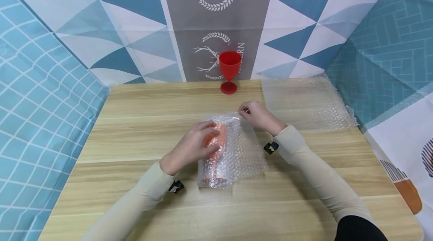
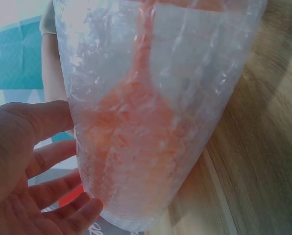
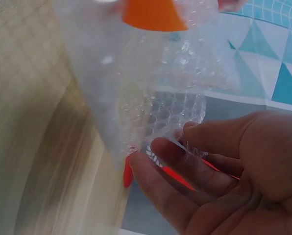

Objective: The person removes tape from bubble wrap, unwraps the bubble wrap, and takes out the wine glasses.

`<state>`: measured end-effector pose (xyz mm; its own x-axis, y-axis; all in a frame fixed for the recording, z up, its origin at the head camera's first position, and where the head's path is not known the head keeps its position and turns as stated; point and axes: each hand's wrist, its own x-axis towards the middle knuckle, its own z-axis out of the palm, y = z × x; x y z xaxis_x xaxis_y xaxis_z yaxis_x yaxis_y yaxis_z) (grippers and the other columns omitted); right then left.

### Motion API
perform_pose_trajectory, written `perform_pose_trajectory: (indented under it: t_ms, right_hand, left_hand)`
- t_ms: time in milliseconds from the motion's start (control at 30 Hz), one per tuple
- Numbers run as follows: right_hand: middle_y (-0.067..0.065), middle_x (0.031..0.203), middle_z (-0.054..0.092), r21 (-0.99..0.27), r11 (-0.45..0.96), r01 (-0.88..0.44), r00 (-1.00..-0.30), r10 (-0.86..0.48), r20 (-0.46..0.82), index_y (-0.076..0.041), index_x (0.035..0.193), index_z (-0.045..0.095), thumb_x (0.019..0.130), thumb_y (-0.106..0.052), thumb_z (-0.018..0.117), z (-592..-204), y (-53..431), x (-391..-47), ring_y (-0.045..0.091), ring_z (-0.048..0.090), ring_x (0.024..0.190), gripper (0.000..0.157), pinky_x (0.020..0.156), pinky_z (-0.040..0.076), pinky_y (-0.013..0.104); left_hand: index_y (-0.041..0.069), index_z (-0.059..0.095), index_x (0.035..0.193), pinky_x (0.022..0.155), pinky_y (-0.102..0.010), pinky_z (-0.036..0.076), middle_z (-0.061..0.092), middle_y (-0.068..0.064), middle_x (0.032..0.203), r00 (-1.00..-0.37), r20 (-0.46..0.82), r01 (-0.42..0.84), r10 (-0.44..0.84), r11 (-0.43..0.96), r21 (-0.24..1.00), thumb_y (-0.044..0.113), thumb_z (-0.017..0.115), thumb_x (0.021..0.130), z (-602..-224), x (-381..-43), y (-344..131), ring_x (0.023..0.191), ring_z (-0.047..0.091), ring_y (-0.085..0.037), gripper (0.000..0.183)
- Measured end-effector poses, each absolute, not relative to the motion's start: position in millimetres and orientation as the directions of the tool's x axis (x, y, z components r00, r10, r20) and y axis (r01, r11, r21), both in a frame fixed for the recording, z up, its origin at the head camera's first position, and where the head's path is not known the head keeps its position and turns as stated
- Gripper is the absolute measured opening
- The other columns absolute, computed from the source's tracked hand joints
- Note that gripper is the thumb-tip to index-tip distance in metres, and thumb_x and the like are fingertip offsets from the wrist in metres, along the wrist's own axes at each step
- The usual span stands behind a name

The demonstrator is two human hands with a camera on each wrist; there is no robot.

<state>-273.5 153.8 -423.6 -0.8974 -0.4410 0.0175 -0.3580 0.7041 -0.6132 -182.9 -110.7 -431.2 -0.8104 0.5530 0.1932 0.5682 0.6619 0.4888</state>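
Observation:
An orange-red goblet (image 1: 214,166) lies on its side inside bubble wrap (image 1: 248,154), its bowl toward the back and its foot toward the front. My left hand (image 1: 194,141) holds the covered bowl, thumb and fingers spread over it. In the left wrist view, those fingertips (image 2: 89,208) meet one side of the wrapped bowl. At the back right corner of the wrap, my right hand (image 1: 258,115) pinches the sheet's edge between thumb and fingers. A loose flap of wrap spreads from the goblet toward that hand.
A red goblet (image 1: 230,70) stands upright at the table's back edge. Another sheet of bubble wrap (image 1: 304,103) lies flat at the back right. Patterned cloth (image 1: 216,19) hangs behind the wooden table (image 1: 142,128), with blue cloth on either side.

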Motion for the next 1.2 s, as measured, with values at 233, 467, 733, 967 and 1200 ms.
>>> perform_pose_trajectory:
  t_ms: [233,467,733,967,1200]
  right_hand:
    - [0.021,0.11,0.075,-0.611,0.72,-0.33,-0.907,-0.42,-0.004,0.005,0.109,0.074,0.102,-0.007,0.06,-430.5,160.0,-276.4,0.034,0.071,0.104,0.02,0.094,0.059,0.045]
    - [0.02,0.106,0.075,-0.603,0.733,-0.316,-0.916,-0.4,-0.006,0.005,0.107,0.074,0.101,-0.006,0.06,-435.4,166.9,-277.7,0.032,0.071,0.1,0.019,0.089,0.059,0.044]
    - [0.021,0.105,0.074,-0.593,0.743,-0.31,-0.92,-0.392,-0.01,0.008,0.105,0.074,0.1,-0.003,0.058,-438.6,172.4,-279.1,0.03,0.068,0.095,0.02,0.086,0.059,0.044]
    - [0.02,0.106,0.075,-0.58,0.748,-0.322,-0.918,-0.397,-0.002,0.006,0.107,0.074,0.101,-0.006,0.058,-436.3,171.8,-279.2,0.03,0.069,0.097,0.021,0.088,0.059,0.044]
    - [0.023,0.12,0.071,-0.587,0.736,-0.338,-0.904,-0.427,-0.015,0.006,0.122,0.067,0.103,-0.013,0.06,-427.3,164.4,-280.3,0.036,0.07,0.112,0.028,0.094,0.06,0.046]
  left_hand:
    - [0.01,0.072,0.124,0.121,-0.05,0.039,0.057,-0.013,0.147,-0.82,0.178,0.548,0.543,0.657,0.519,0.025,0.082,0.087,-432.0,-182.7,-114.2,0.142,0.048,-0.033,0.041]
    - [0.01,0.072,0.124,0.121,-0.051,0.039,0.057,-0.013,0.148,-0.823,0.178,0.544,0.539,0.659,0.519,0.025,0.082,0.088,-432.4,-183.2,-115.6,0.143,0.047,-0.033,0.041]
    - [0.01,0.072,0.125,0.121,-0.051,0.039,0.056,-0.013,0.149,-0.828,0.173,0.535,0.534,0.659,0.528,0.025,0.082,0.088,-432.9,-182.3,-117.1,0.144,0.047,-0.034,0.041]
    - [0.011,0.072,0.125,0.12,-0.051,0.039,0.056,-0.012,0.149,-0.829,0.175,0.534,0.532,0.658,0.531,0.026,0.082,0.088,-432.6,-182.6,-116.4,0.143,0.047,-0.033,0.042]
    - [0.011,0.072,0.124,0.119,-0.05,0.04,0.057,-0.011,0.147,-0.829,0.174,0.537,0.532,0.668,0.515,0.026,0.083,0.087,-432.9,-182.5,-115.1,0.141,0.049,-0.032,0.041]
